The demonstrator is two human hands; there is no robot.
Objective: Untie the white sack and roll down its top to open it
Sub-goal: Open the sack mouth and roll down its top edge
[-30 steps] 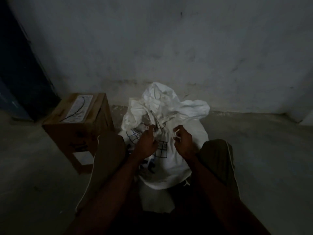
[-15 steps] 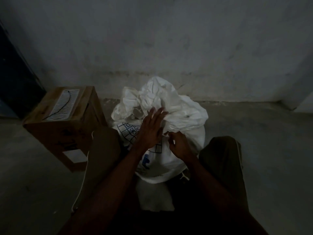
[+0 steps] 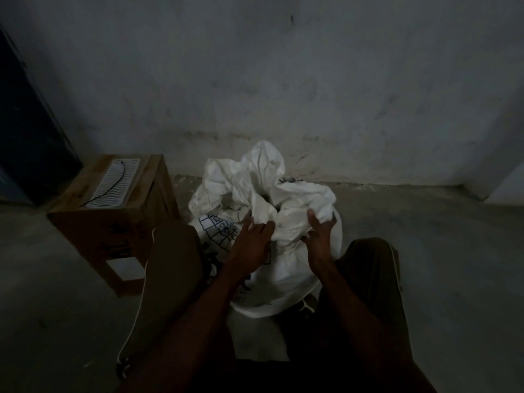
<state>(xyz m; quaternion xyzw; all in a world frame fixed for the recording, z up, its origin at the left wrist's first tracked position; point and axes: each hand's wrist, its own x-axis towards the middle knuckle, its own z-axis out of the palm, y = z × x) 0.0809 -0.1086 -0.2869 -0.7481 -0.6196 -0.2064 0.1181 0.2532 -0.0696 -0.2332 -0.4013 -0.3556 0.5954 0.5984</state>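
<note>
Standing at the far left on the concrete floor (image 3: 425, 251), a cardboard box (image 3: 113, 231) carries a white ridged panel (image 3: 114, 184) with a thin black cord across it. Just to its right, between the person's bent knees, sits the white sack (image 3: 292, 268), its crumpled top loosened against the wall (image 3: 283, 80). The left hand (image 3: 251, 242) rests on the sack's printed front, fingers straight and spread. The right hand (image 3: 319, 236) grips a bunched fold of the sack's top, fingers curled.
</note>
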